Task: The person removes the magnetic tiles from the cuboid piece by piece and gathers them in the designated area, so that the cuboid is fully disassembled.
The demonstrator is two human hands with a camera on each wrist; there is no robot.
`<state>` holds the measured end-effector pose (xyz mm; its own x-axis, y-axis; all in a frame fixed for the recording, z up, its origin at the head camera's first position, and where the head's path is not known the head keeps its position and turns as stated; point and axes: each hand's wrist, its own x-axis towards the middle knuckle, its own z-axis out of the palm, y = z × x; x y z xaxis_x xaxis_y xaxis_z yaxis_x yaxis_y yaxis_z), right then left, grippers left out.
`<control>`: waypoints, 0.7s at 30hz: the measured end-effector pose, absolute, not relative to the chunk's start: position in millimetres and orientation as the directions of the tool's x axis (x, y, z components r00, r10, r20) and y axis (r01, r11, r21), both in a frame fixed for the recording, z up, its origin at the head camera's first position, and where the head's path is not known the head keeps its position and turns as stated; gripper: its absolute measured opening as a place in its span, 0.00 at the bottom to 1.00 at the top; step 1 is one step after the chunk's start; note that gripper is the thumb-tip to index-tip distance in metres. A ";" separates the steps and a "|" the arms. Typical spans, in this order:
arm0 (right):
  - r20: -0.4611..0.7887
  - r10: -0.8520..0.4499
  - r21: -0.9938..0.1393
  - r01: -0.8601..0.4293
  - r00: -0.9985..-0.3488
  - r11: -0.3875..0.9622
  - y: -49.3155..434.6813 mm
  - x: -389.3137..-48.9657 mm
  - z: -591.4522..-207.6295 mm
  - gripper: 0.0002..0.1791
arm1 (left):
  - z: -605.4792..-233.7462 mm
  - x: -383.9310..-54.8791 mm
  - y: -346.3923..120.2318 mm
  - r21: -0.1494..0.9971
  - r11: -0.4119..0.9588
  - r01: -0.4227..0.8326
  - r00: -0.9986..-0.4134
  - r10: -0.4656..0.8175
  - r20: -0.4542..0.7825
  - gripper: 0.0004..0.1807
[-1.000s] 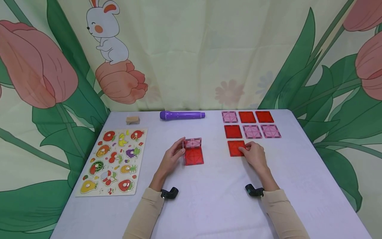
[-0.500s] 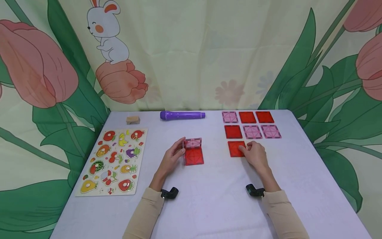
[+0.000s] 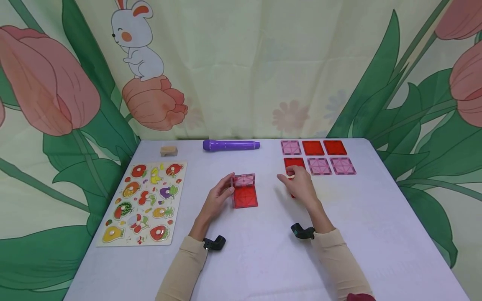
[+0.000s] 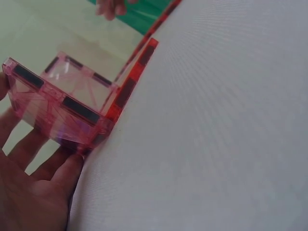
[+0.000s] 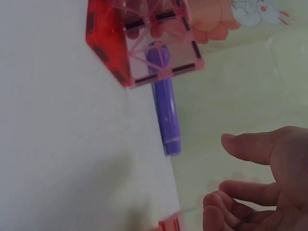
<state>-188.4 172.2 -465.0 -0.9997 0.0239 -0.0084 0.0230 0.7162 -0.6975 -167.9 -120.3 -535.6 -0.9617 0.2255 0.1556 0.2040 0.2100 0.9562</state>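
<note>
A red magnetic tile [image 3: 245, 197] lies flat mid-table, with a pink magnetic tile [image 3: 244, 179] standing along its far edge. Another pink magnetic tile [image 4: 57, 110] stands at its left edge. My left hand [image 3: 218, 194] holds this left tile by its edges, thumb at the near side and fingers behind it. To the right, my right hand [image 3: 302, 189] hovers with thumb and fingers apart, as the right wrist view shows, nothing between them. Beneath it, a loose red tile [image 3: 293, 195] is mostly hidden.
Loose pink tiles [image 3: 319, 166] and red tiles [image 3: 335, 147] lie in rows at the back right. A purple microphone-shaped stick [image 3: 231, 145] and a small wooden block [image 3: 168, 151] lie along the back. A fruit puzzle board [image 3: 143, 205] occupies the left side.
My right hand has let go of the loose red tile's edge and moved left and slightly up, over that tile. My left hand and the joined tiles have stayed in place.
</note>
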 end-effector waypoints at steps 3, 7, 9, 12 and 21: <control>-0.018 -0.008 -0.717 0.008 -1.000 0.697 157.7 -192.2 -463.7 0.30 | -533.9 -167.7 -120.2 0.959 0.211 0.190 -0.963 0.230 0.140 0.28; -0.019 -0.061 -0.753 -0.026 -0.998 0.657 139.7 -195.0 -467.4 0.29 | -525.9 -164.2 -120.7 0.959 0.222 0.174 -0.962 0.246 0.118 0.29; -0.004 -0.095 -0.778 -0.056 -0.995 0.626 130.8 -195.5 -470.9 0.29 | -518.5 -160.2 -120.5 0.958 0.225 0.176 -0.960 0.253 0.117 0.29; 0.032 -0.157 -0.799 -0.119 -0.987 0.589 117.9 -195.6 -476.5 0.29 | -509.2 -155.6 -119.7 0.958 0.222 0.180 -0.959 0.255 0.122 0.28; 0.084 -0.279 -0.778 -0.238 -0.957 0.582 100.5 -194.0 -493.1 0.24 | -497.9 -154.3 -122.1 0.954 0.220 0.205 -0.948 0.286 0.138 0.28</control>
